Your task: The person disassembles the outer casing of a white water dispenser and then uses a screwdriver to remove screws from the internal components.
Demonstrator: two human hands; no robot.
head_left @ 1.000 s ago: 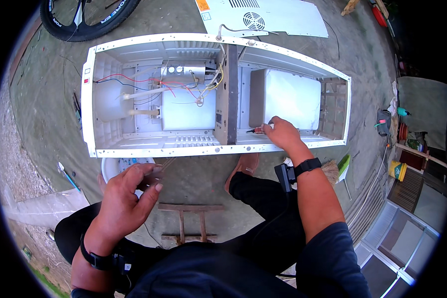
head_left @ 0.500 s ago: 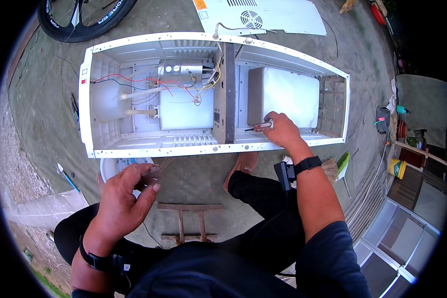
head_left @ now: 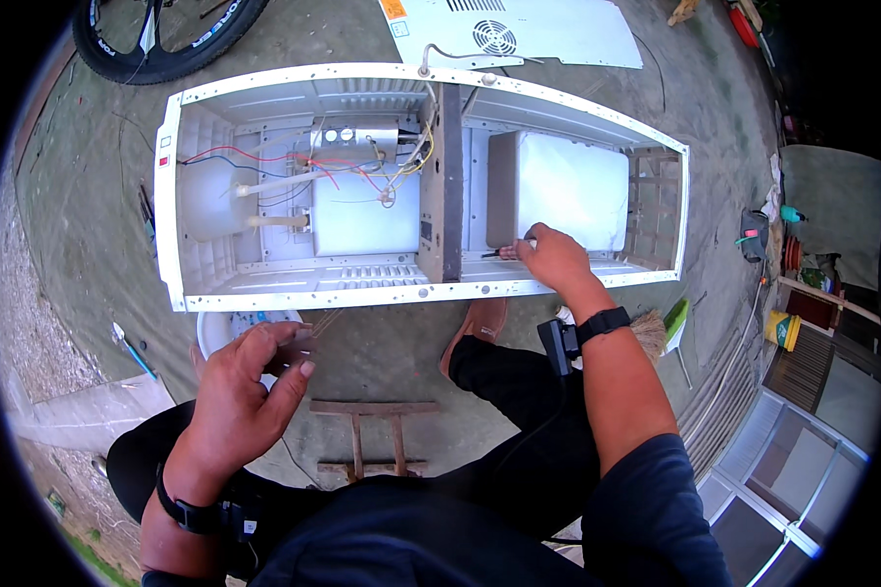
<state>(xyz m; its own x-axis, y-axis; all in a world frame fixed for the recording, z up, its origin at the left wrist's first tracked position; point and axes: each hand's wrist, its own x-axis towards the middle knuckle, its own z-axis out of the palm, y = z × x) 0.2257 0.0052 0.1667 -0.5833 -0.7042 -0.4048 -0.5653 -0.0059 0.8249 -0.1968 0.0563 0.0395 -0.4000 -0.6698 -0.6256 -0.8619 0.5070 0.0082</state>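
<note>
The open white appliance cabinet (head_left: 308, 299) lies on its back in front of me, split by a grey crosspiece (head_left: 448, 196). In its right half sits a large pale box (head_left: 573, 196). My right hand (head_left: 556, 257) reaches in at the near side of that box, closed around a slim screwdriver-like tool (head_left: 502, 252); its dark tip points left, its handle mostly hidden by my fingers. My left hand (head_left: 250, 382) hovers near the cabinet's near edge, fingers bent and thumb apart, over a white basin (head_left: 215, 330). Nothing is plainly visible in it.
The cabinet's left half holds a metal cylinder (head_left: 362, 137), loose coloured wires (head_left: 255, 157) and pale tubes (head_left: 274, 184). Beyond it lie a white vented panel (head_left: 558, 34) and a bicycle wheel (head_left: 166, 73). A wooden stool (head_left: 372, 408) stands between my legs.
My right hand has turned and shifted slightly left, so its fingers now cover the tool's handle. My left hand has stayed in place.
</note>
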